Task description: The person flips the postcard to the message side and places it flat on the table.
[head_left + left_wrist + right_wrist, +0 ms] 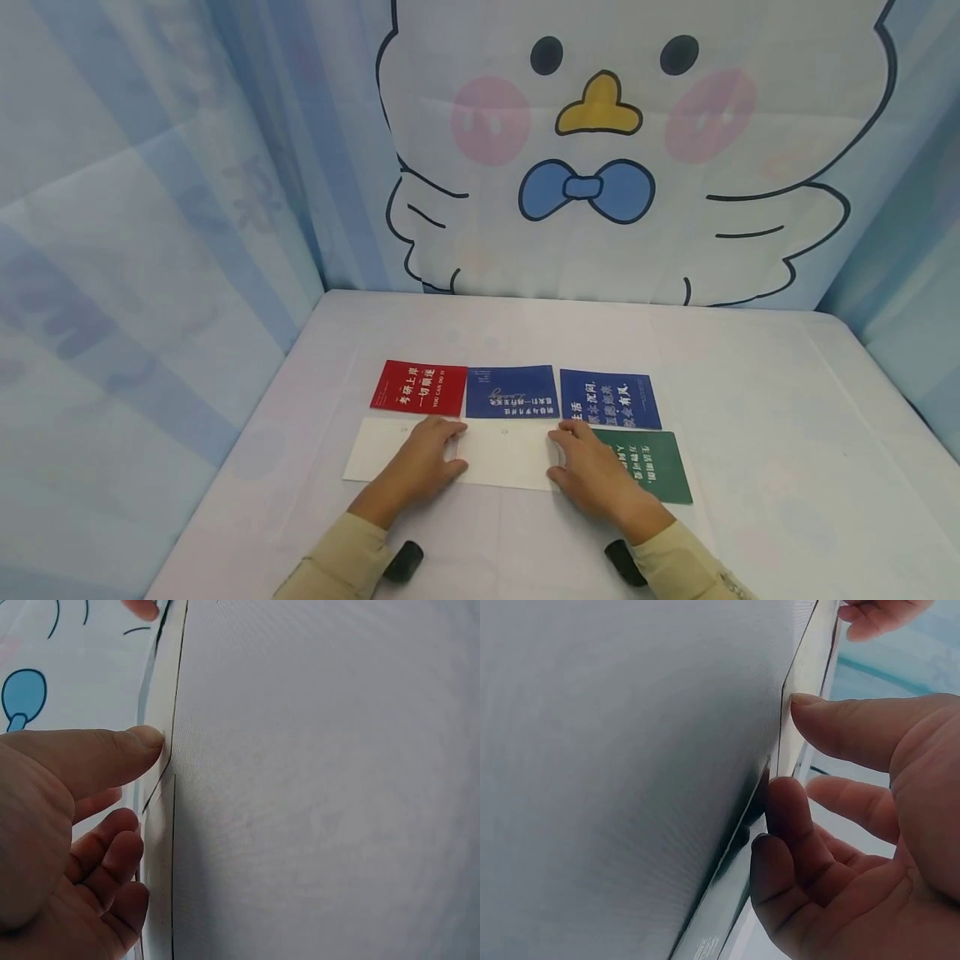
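Observation:
Two cream booklets lie side by side on the table. My left hand [423,458] is over the seam between the left cream booklet [369,450] and the middle cream booklet [506,454], thumb and forefinger spread along the middle one's left edge. At its right edge, my right hand [592,471] touches it the same way, partly covering a green booklet [658,468]. In the left wrist view the thumb [142,742] meets the booklet's near corner. The right thumb [810,712] presses its near edge in the right wrist view.
Behind the cream booklets lie a red booklet [420,387], a blue booklet [512,392] and another blue booklet [611,397], all with printed lettering. The white table [765,400] ends at a curtain [495,250] with a cartoon animal; more curtains hang at both sides.

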Demonstrator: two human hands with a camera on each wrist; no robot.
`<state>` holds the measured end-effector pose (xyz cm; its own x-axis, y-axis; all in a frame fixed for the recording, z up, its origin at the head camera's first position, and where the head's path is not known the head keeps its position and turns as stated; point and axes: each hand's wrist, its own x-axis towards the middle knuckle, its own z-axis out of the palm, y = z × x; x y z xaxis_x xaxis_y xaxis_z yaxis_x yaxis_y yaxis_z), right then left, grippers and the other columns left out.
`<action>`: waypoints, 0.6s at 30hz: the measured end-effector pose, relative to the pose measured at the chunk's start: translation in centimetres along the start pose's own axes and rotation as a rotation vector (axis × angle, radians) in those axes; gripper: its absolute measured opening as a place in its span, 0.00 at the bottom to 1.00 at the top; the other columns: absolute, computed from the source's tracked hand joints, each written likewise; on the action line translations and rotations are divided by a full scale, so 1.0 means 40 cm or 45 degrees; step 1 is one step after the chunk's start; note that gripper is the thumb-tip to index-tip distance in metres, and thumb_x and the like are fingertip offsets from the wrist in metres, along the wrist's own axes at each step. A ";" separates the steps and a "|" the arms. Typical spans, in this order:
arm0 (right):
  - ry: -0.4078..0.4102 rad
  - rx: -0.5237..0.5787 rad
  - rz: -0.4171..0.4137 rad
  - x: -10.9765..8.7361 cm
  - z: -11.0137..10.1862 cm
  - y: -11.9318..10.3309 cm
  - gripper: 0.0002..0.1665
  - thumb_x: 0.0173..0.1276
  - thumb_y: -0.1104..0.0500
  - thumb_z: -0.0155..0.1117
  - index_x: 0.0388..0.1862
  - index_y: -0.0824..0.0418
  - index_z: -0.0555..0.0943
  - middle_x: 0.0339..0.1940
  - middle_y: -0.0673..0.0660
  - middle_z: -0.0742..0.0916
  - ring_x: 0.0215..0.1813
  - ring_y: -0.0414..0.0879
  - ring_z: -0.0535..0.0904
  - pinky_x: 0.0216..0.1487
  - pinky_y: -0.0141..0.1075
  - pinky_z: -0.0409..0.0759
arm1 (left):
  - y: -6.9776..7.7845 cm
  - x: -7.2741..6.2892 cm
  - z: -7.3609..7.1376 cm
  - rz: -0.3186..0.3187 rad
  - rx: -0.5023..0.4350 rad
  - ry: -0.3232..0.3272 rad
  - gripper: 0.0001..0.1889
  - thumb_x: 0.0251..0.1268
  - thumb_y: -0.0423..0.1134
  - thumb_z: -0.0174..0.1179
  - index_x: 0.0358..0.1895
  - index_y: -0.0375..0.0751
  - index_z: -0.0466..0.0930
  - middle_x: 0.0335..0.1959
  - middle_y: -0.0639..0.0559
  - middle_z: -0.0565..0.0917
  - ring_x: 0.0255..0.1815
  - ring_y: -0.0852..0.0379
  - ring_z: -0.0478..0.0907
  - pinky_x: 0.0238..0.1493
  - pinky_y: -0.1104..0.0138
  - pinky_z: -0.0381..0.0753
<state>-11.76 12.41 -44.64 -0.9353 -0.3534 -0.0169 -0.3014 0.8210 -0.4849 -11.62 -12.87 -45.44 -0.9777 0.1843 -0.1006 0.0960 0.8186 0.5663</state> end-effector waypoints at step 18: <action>-0.059 0.011 -0.016 0.008 -0.006 -0.003 0.26 0.65 0.63 0.69 0.61 0.69 0.78 0.59 0.64 0.83 0.62 0.62 0.75 0.65 0.54 0.71 | 0.005 0.002 -0.002 0.015 0.077 -0.062 0.28 0.59 0.37 0.72 0.64 0.41 0.78 0.59 0.45 0.79 0.63 0.45 0.72 0.62 0.52 0.74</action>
<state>-12.07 12.28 -44.38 -0.9217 -0.3844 -0.0510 -0.3116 0.8124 -0.4929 -11.70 -12.73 -45.25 -0.9665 0.2187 -0.1346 0.1197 0.8473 0.5175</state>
